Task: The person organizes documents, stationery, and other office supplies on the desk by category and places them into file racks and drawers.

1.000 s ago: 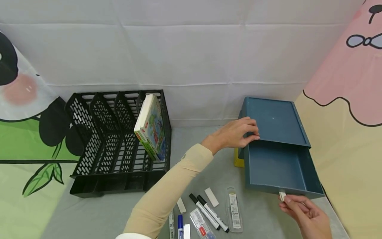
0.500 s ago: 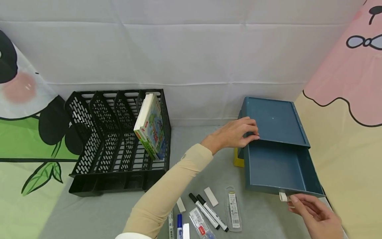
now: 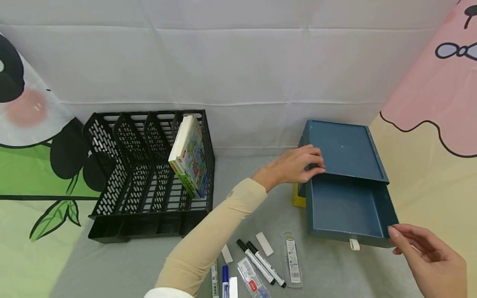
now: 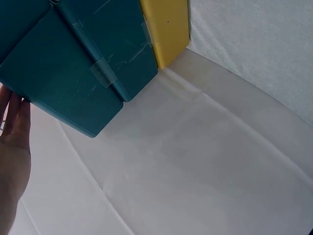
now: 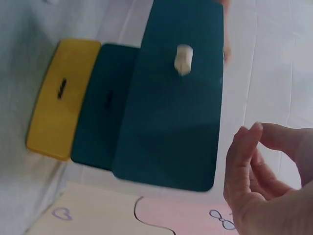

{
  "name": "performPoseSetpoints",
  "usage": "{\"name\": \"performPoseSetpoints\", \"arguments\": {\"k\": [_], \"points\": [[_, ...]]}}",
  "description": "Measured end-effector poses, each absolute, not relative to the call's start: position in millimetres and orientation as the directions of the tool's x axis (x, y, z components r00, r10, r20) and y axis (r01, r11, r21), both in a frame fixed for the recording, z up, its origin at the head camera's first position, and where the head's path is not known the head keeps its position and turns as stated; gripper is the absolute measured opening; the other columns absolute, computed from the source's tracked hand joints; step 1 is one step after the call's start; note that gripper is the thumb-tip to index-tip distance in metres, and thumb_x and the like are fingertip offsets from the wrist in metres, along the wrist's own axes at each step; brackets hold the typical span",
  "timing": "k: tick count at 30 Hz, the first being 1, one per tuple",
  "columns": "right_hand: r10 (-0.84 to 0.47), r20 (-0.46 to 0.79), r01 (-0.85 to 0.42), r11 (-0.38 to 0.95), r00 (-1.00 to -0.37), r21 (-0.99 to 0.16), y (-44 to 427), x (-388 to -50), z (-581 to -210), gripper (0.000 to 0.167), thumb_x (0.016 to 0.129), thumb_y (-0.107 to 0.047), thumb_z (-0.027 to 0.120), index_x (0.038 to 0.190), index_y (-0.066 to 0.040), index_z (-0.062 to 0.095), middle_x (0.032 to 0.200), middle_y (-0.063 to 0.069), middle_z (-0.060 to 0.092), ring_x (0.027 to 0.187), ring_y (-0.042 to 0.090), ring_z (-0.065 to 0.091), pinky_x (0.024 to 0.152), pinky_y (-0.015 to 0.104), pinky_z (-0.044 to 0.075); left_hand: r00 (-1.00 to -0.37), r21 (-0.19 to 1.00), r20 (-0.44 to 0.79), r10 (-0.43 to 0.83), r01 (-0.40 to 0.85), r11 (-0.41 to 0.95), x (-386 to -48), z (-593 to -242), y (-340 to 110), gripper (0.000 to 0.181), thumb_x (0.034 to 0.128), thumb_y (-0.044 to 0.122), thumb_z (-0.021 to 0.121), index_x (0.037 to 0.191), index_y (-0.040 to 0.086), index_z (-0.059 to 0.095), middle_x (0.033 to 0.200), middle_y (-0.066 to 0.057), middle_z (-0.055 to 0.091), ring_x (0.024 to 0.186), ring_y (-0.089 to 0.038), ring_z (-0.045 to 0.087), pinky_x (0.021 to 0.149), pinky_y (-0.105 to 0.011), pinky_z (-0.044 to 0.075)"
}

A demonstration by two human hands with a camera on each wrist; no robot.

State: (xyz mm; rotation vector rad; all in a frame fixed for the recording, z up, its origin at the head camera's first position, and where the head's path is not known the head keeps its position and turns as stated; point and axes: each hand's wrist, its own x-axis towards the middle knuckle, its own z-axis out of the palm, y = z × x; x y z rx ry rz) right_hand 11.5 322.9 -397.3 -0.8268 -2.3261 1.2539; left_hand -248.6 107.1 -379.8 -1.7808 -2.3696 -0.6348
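A blue drawer unit [image 3: 344, 151] stands at the right, its top drawer [image 3: 346, 207] pulled out toward me. A white pull tab [image 3: 355, 244] hangs from the drawer's front. My left hand [image 3: 296, 164] grips the front left edge of the unit's top with bent fingers. In the left wrist view, the fingers [image 4: 18, 115] touch the blue casing's edge. My right hand [image 3: 428, 254] is by the drawer's front right corner, fingers loosely curled and holding nothing. In the right wrist view, its thumb and index tips meet, apart from the drawer front.
Lower drawers, blue [image 5: 105, 105] and yellow [image 5: 63, 100], sit beneath. Markers [image 3: 257, 263], white erasers [image 3: 264, 244] and clear plastic packs [image 3: 292, 260] lie on the grey table. A black file rack [image 3: 149, 174] holding books [image 3: 190, 159] stands at the left.
My right hand has let go of the white pull tab and moved right to the drawer's corner. The left hand stays at the unit's edge; the drawer stays out.
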Motion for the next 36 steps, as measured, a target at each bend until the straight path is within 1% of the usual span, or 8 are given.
{"name": "performPoseSetpoints", "arguments": {"k": [6, 12, 17, 23, 26, 32, 33, 36], "points": [[0.655, 0.058, 0.350, 0.475, -0.754, -0.808, 347, -2, -396, 0.042, 0.100, -0.026, 0.070, 0.137, -0.008, 0.063, 0.107, -0.024, 0.060, 0.088, -0.009, 0.059, 0.077, 0.001, 0.045, -0.312, 0.271, 0.332, 0.890, 0.935, 0.227, -248, -381, 107, 0.014, 0.1031, 0.021, 0.065, 0.108, 0.014, 0.076, 0.107, 0.000, 0.065, 0.100, -0.014, 0.055, 0.090, -0.019, 0.043], [0.628, 0.076, 0.330, 0.503, -0.775, -0.799, 365, -15, -403, 0.048, 0.099, -0.029, 0.071, 0.144, -0.014, 0.060, 0.113, -0.031, 0.057, 0.094, -0.011, 0.054, 0.083, 0.001, 0.042, -0.332, 0.278, 0.333, 0.883, 0.929, 0.245, -246, -382, 106, 0.013, 0.1032, 0.021, 0.065, 0.108, 0.014, 0.076, 0.107, 0.001, 0.065, 0.100, -0.013, 0.054, 0.088, -0.017, 0.043], [0.591, 0.037, 0.359, 0.537, -0.806, -0.763, 374, -19, -411, 0.057, 0.099, -0.037, 0.070, 0.149, -0.012, 0.056, 0.121, -0.031, 0.056, 0.094, -0.011, 0.051, 0.081, 0.000, 0.041, -0.338, 0.291, 0.352, 0.873, 0.926, 0.241, -243, -383, 106, 0.014, 0.1029, 0.020, 0.066, 0.109, 0.012, 0.075, 0.111, -0.001, 0.067, 0.105, -0.016, 0.055, 0.093, -0.017, 0.043], [0.500, 0.016, 0.320, 0.579, -0.866, -0.750, 386, -23, -418, 0.059, 0.101, -0.037, 0.067, 0.149, -0.005, 0.054, 0.115, -0.034, 0.054, 0.091, -0.015, 0.050, 0.071, 0.001, 0.043, -0.387, 0.304, 0.404, 0.829, 0.911, 0.277, -236, -384, 101, 0.015, 0.1016, 0.020, 0.068, 0.110, 0.011, 0.076, 0.115, -0.003, 0.070, 0.110, -0.019, 0.058, 0.098, -0.022, 0.043], [0.471, -0.001, 0.320, 0.598, -0.882, -0.735, 390, -24, -420, 0.058, 0.102, -0.038, 0.064, 0.148, -0.003, 0.054, 0.119, -0.029, 0.056, 0.092, -0.015, 0.048, 0.070, 0.002, 0.043, -0.444, 0.355, 0.424, 0.790, 0.883, 0.306, -230, -387, 97, 0.018, 0.1013, 0.021, 0.068, 0.114, 0.009, 0.075, 0.117, -0.005, 0.067, 0.108, -0.019, 0.060, 0.096, -0.022, 0.045], [0.434, -0.016, 0.318, 0.633, -0.901, -0.706, 396, -27, -422, 0.059, 0.105, -0.037, 0.059, 0.147, 0.004, 0.052, 0.141, 0.013, 0.061, 0.088, -0.019, 0.047, 0.068, 0.005, 0.047, -0.556, 0.457, 0.430, 0.711, 0.814, 0.360, -217, -393, 85, 0.026, 0.1025, 0.022, 0.066, 0.122, 0.007, 0.072, 0.118, -0.009, 0.065, 0.103, -0.020, 0.062, 0.087, -0.020, 0.049], [0.427, -0.009, 0.307, 0.637, -0.904, -0.707, 396, -26, -422, 0.059, 0.105, -0.036, 0.059, 0.146, 0.005, 0.052, 0.142, 0.015, 0.060, 0.087, -0.020, 0.048, 0.068, 0.005, 0.047, -0.571, 0.473, 0.433, 0.698, 0.803, 0.363, -215, -394, 84, 0.026, 0.1025, 0.022, 0.066, 0.122, 0.006, 0.072, 0.117, -0.010, 0.066, 0.101, -0.020, 0.062, 0.086, -0.020, 0.049], [0.414, 0.002, 0.286, 0.632, -0.910, -0.721, 396, -26, -422, 0.058, 0.105, -0.033, 0.061, 0.146, 0.007, 0.052, 0.135, 0.003, 0.063, 0.084, -0.021, 0.052, 0.068, 0.007, 0.049, -0.619, 0.531, 0.434, 0.655, 0.763, 0.369, -208, -397, 78, 0.024, 0.1032, 0.021, 0.065, 0.119, 0.005, 0.072, 0.111, -0.009, 0.067, 0.094, -0.020, 0.063, 0.080, -0.018, 0.049]]}}
